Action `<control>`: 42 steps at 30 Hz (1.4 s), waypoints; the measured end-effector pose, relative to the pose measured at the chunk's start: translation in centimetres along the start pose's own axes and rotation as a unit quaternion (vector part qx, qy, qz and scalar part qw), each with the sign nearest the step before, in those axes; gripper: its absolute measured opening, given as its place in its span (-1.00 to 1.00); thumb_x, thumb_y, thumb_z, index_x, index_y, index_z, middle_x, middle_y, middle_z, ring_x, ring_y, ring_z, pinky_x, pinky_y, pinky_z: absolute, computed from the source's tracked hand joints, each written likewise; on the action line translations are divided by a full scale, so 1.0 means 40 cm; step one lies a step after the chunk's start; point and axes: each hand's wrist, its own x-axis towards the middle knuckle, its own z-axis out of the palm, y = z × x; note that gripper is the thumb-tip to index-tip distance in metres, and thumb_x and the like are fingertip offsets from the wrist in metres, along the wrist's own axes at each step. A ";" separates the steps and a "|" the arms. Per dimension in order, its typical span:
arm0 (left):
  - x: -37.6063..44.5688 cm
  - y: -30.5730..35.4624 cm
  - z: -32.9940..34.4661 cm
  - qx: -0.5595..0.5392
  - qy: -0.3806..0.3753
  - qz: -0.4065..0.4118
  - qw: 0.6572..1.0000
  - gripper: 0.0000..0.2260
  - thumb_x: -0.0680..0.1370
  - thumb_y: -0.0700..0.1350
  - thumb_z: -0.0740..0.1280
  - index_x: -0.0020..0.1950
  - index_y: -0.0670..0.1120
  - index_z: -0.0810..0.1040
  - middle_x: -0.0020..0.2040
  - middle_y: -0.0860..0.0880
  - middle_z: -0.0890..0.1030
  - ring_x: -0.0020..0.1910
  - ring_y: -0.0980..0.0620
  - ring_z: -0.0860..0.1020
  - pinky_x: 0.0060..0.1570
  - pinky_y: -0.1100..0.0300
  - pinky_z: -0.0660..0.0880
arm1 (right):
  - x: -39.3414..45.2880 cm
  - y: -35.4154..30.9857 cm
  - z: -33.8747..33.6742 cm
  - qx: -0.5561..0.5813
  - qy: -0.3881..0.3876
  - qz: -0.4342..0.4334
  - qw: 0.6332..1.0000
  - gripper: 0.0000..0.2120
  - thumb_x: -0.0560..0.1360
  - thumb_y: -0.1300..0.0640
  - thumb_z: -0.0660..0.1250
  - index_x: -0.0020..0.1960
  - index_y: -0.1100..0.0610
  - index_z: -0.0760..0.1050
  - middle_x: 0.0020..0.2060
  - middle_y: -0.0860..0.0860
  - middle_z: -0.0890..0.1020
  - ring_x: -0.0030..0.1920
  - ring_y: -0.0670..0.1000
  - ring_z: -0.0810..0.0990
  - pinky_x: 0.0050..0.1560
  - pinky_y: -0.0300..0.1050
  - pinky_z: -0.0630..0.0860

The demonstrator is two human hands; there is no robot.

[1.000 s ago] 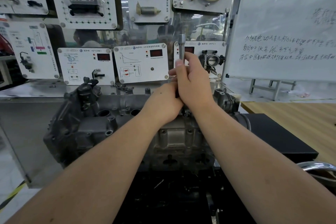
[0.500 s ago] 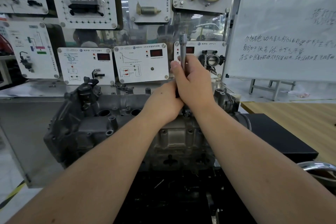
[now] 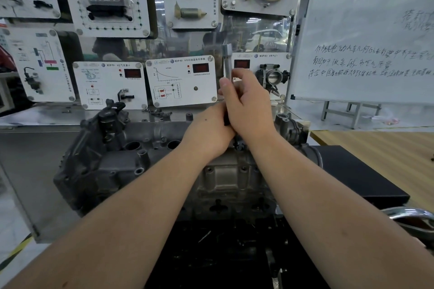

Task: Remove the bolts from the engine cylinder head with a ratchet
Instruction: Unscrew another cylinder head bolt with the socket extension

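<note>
A grey metal engine cylinder head (image 3: 122, 159) lies across the bench in front of me. Over its middle, both hands meet on the ratchet (image 3: 227, 61), whose silver shaft sticks up above my fingers. My right hand (image 3: 246, 103) wraps the shaft from the right with the thumb up along it. Just below, my left hand (image 3: 209, 131) is closed around the tool's lower, dark part. The tool's lower end and the bolt under it are hidden by my hands.
Training panels (image 3: 180, 82) with sensors stand right behind the engine. A whiteboard (image 3: 366, 30) stands at the right above a wooden table (image 3: 387, 152). A black mat (image 3: 347, 171) lies right of the engine. A chrome tube (image 3: 408, 213) shows at the right edge.
The ratchet's shaft has shifted slightly right and tilted; my right hand's fingers have loosened and spread a little on it. My left hand has stayed in place.
</note>
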 end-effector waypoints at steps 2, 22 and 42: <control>-0.002 0.005 -0.001 0.002 -0.002 -0.002 1.000 -0.87 0.56 -0.18 0.27 0.04 0.03 0.51 -0.20 0.01 0.61 -0.26 0.00 0.57 -0.26 0.04 0.53 | -0.002 -0.001 -0.004 -0.033 0.024 -0.026 0.999 -0.75 0.64 -0.02 0.25 0.04 0.15 0.56 -0.26 -0.03 0.68 -0.20 -0.08 0.63 -0.14 -0.17 0.54; -0.002 0.008 -0.001 -0.010 -0.051 0.019 0.998 -0.79 0.58 -0.18 0.21 -0.09 0.16 0.42 -0.16 0.08 0.58 -0.21 0.06 0.57 -0.23 0.06 0.50 | 0.002 -0.004 -0.003 0.060 0.003 0.035 0.998 -0.75 0.68 -0.01 0.10 -0.08 0.02 0.47 -0.24 -0.05 0.70 -0.25 0.00 0.69 -0.09 0.17 0.63; 0.006 0.001 0.002 -0.006 -0.019 -0.009 1.000 -0.85 0.55 -0.17 0.26 -0.02 0.09 0.50 -0.20 0.04 0.63 -0.25 0.03 0.60 -0.28 0.09 0.52 | 0.004 0.002 -0.001 0.017 0.017 -0.004 1.000 -0.78 0.64 -0.01 0.25 0.16 0.09 0.53 -0.22 -0.14 0.65 -0.13 -0.19 0.60 -0.12 -0.31 0.51</control>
